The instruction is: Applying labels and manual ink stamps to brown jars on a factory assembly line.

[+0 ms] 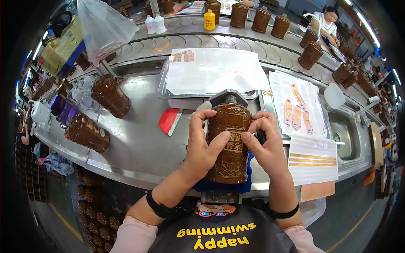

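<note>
A glossy brown embossed bottle lies tilted in front of me, its neck pointing away, on a blue cloth over a metal stand. A gold square label sits on the middle of its front. My left hand grips the bottle's left side, with the thumb pressed at the label's left edge. From the other side my right hand holds it, its thumb on the label's upper right edge and its fingers curled at the bottle's shoulder. A dark angular holder surrounds the bottle's neck.
Two brown bottles stand at left. A tray with white paper lies ahead, a red-and-white scraper nearer. At right are a label sheet, gold strips and a sink. A conveyor carries bottles beyond; a person sits far right.
</note>
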Demonstrator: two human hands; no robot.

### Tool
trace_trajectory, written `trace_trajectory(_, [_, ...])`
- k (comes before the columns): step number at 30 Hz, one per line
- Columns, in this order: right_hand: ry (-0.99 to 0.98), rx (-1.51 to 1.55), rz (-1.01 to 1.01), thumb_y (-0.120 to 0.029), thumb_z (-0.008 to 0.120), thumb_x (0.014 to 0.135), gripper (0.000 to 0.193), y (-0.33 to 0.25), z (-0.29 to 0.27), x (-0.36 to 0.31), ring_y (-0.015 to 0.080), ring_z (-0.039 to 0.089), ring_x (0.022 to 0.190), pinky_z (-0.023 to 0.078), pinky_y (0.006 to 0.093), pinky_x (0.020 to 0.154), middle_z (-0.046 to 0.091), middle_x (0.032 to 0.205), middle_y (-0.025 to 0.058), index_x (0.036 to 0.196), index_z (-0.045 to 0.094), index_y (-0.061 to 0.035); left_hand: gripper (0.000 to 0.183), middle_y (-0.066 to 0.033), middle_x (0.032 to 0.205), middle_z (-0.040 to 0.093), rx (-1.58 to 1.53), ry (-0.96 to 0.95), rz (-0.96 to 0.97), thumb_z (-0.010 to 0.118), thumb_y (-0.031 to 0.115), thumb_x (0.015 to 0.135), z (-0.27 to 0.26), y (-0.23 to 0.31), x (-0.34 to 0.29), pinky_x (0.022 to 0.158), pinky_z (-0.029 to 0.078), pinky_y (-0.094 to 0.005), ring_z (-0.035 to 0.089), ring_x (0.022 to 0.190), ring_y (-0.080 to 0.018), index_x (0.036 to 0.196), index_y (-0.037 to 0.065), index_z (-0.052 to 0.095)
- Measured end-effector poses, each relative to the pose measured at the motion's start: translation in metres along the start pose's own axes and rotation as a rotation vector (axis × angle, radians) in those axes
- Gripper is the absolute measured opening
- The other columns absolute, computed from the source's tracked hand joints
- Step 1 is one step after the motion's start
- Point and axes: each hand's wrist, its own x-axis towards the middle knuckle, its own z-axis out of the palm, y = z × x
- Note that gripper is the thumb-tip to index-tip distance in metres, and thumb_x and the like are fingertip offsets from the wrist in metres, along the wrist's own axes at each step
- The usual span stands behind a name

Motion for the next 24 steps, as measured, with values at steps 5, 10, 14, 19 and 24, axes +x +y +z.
trace_trajectory(5, [0.003,0.021,0.053,-0.027,0.073,0.085,0.027,0.0024,0.0028,0.0006,0.0205,0.042,0.112,0.031,0.0319,0.1,0.044,0.111,0.0102,0.084,0.054,-0.0072,0.051,-0.0125,0.124,0.04,-0.105,0.049,-0.048,0.066,0.021,0.088,0.0032,0.0028,-0.0008,0.106,0.028,-0.0345,0.037,0.12,-0.0209,0.125,0.0,0.038])
trace_trajectory(10, [0.005,0.06,0.027,-0.021,0.074,0.082,0.024,0.0051,0.0011,-0.0016,0.024,0.043,0.11,0.035,0.0338,0.094,0.045,0.107,0.0117,0.085,0.056,-0.0055,0.055,-0.0103,0.125,0.042,-0.052,-0.015,-0.016,0.063,0.018,0.089,-0.0017,-0.0021,-0.0013,0.099,0.037,-0.0343,0.042,0.113,-0.0187,0.132,0.006,0.031])
trace_trajectory(14, [-0.004,0.021,-0.006,-0.02,0.076,0.08,0.026,0.0064,0.0014,-0.0032,0.0234,0.043,0.108,0.036,0.0332,0.093,0.044,0.11,0.0122,0.086,0.055,-0.0063,0.056,-0.0123,0.124,0.038,-0.159,0.008,-0.05,0.067,0.019,0.086,0.0031,0.0039,-0.0027,0.106,0.029,-0.0334,0.036,0.119,-0.0194,0.128,0.0,0.034])
trace_trajectory(19, [-0.006,0.014,0.006,-0.02,0.076,0.079,0.026,0.0069,0.0015,-0.0026,0.0228,0.044,0.106,0.037,0.0333,0.092,0.043,0.111,0.0122,0.086,0.055,-0.0065,0.056,-0.012,0.124,0.038,-0.188,0.011,-0.061,0.067,0.019,0.086,0.0035,0.0038,-0.0028,0.106,0.029,-0.0334,0.036,0.12,-0.0192,0.128,0.001,0.034])
trace_trajectory(24, [-0.018,0.046,0.059,-0.029,0.074,0.082,0.03,0.0036,0.0025,-0.004,0.0221,0.04,0.115,0.03,0.0346,0.101,0.043,0.115,0.011,0.086,0.053,-0.0082,0.056,-0.0116,0.124,0.039,-0.184,0.026,-0.056,0.067,0.02,0.087,0.0044,0.0016,-0.0039,0.106,0.029,-0.0333,0.037,0.119,-0.0192,0.128,0.001,0.035])
